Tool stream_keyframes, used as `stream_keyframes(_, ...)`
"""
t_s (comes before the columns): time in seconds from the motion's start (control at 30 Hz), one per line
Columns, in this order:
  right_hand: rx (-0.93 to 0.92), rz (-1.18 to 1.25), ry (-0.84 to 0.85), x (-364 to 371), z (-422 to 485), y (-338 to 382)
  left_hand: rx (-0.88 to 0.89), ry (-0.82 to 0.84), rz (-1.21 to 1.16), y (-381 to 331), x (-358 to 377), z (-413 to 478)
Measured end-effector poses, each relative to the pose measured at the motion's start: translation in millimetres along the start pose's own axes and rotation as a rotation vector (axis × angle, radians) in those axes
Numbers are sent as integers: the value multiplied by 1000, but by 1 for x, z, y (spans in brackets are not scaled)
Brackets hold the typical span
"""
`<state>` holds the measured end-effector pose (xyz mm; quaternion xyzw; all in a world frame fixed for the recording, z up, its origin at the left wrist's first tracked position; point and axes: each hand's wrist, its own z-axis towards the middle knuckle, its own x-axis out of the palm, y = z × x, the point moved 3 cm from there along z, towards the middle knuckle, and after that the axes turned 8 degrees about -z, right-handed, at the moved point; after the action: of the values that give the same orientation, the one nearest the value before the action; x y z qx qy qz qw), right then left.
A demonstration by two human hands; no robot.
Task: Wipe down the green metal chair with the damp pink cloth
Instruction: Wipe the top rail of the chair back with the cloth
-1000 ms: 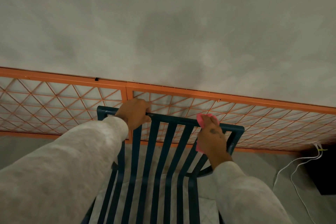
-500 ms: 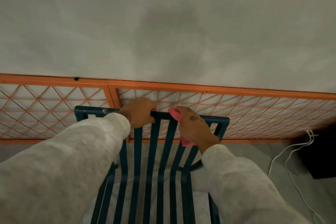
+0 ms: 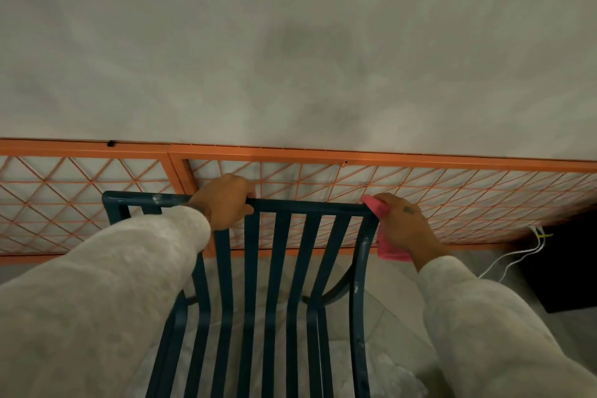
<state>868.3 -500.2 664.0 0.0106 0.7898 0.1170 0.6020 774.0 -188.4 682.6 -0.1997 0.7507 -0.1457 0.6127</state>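
Now our left hand [image 3: 226, 200] grips chair [image 3: 280, 252] top rail [image 3: 307, 205]; right hand [image 3: 403, 226] clutches pink cloth [image 3: 389, 249] against corner under palm. Risk: cloth slips off corner, hanging end wipes nothing; hard push tips chair.

Left hand [image 3: 226, 200]: fingers curled over the top rail of the chair [image 3: 307, 205], thumb on the near side, knuckles up, forearm in a pale sleeve [image 3: 113, 300]. Right hand [image 3: 405, 223]: back facing up, gripping the pink cloth [image 3: 389, 247], which pokes out past the fingers and hangs below the palm. Both arms are extended forward, hands well apart.
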Motion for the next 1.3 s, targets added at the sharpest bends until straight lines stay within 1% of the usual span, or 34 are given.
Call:
stream_keyframes(0.07, 57, 80, -103, -12, -8, -2, -5, -8, 1, -3, 1, -1)
stream_keyframes(0.13, 89, 239, -175, -17, -17, 4, -10, -19, -7, -3, 3, -2)
stream_keyframes(0.17, 61, 289, -167, -14, -22, 10, -16, -29, -9, -3, 4, -3)
stream_keyframes(0.23, -24, 251, -103, 1, -32, 25, -23, -42, -2, -4, 6, -5)
stream_keyframes(0.3, -67, 184, -123, 16, -41, 39, -29, -53, 9, -7, 7, -5)
stream_keyframes(0.33, -64, 197, -141, 19, -44, 46, -31, -57, 16, -8, 7, -6)
stream_keyframes(0.4, -98, 276, -103, 25, -48, 65, -43, -51, 33, -10, 8, -8)
stream_keyframes(0.53, -236, 428, 67, 27, -47, 91, -33, -46, 26, -11, 6, -16)
stream_keyframes(0.6, -256, 562, 103, 19, -46, 91, -24, -69, 34, -11, -1, -23)
stream_keyframes(0.67, -241, 660, 80, 10, -43, 81, -40, -71, 39, -6, -11, -29)
stream_keyframes(0.8, -185, 681, -81, -3, -39, 65, -114, -85, 41, 25, -34, -43)
stream_keyframes(0.87, -121, 627, -82, -1, -38, 63, -171, -97, 50, 42, -43, -52)
stream_keyframes(1.0, -40, 369, -30, 20, -48, 82, -277, -72, 58, 82, -53, -66)
stream_keyframes(1.1, -13, 315, -46, 27, -53, 105, -287, -68, 50, 107, -58, -73)
stream_keyframes(1.3, -64, 332, -72, 41, -61, 170, -221, -47, 25, 148, -70, -78)
